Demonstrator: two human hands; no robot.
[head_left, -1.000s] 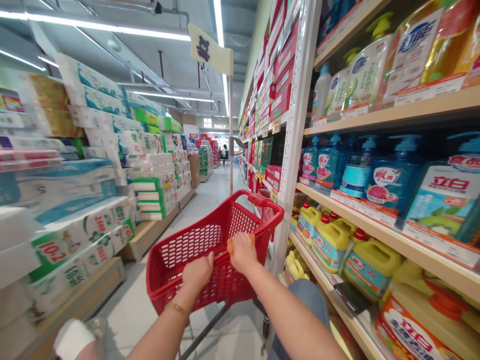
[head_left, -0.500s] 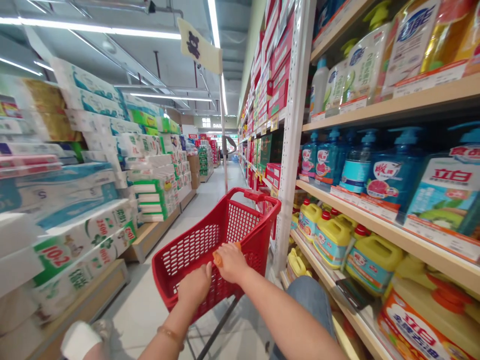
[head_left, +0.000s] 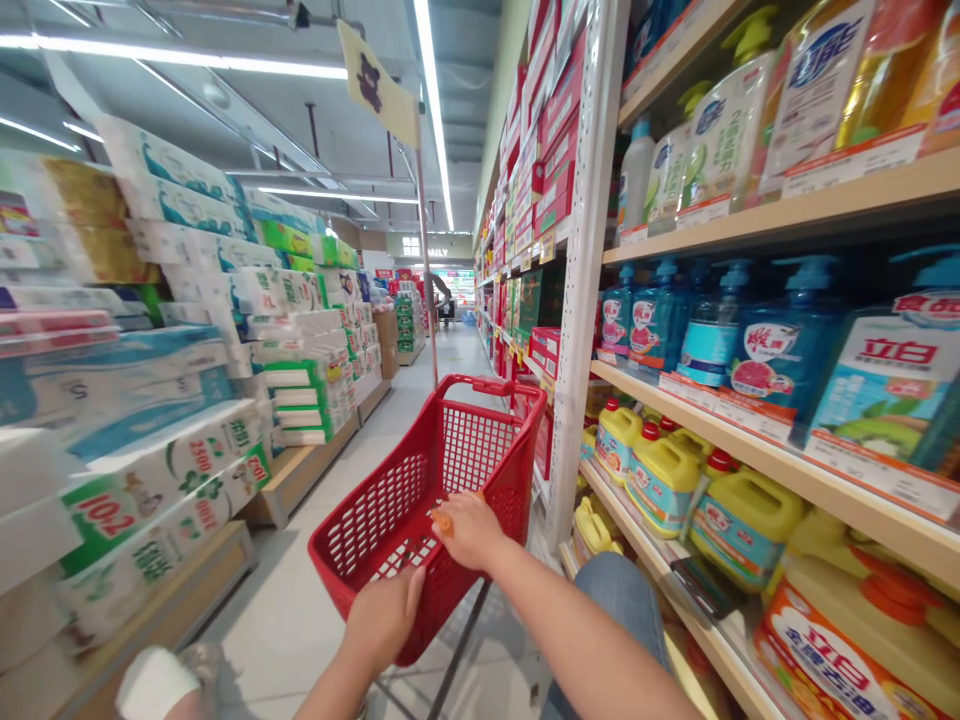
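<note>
A red plastic shopping cart [head_left: 420, 500] with perforated walls stands tilted in front of me, and its basket looks nearly empty. My left hand [head_left: 384, 612] is closed at the cart's near edge; what its fingers wrap round is hidden behind the hand. My right hand [head_left: 469, 532] is closed on a small orange thing [head_left: 443, 521], which shows beside its fingers over the cart's near side. A thin pole rises from the far end of the cart and bears a cream flag [head_left: 379, 85] with a dark bear on it.
Shelves on the right hold blue pump bottles [head_left: 780, 335] and yellow jugs [head_left: 664, 480]. Packs of tissue paper [head_left: 161, 480] are stacked on low platforms at the left. A tiled aisle [head_left: 461, 350] runs ahead. A white post [head_left: 589, 250] stands beside the cart.
The cart's far end and its flag pole have shifted left. My left hand has moved slightly down and left, while my right hand is nearly where it was.
</note>
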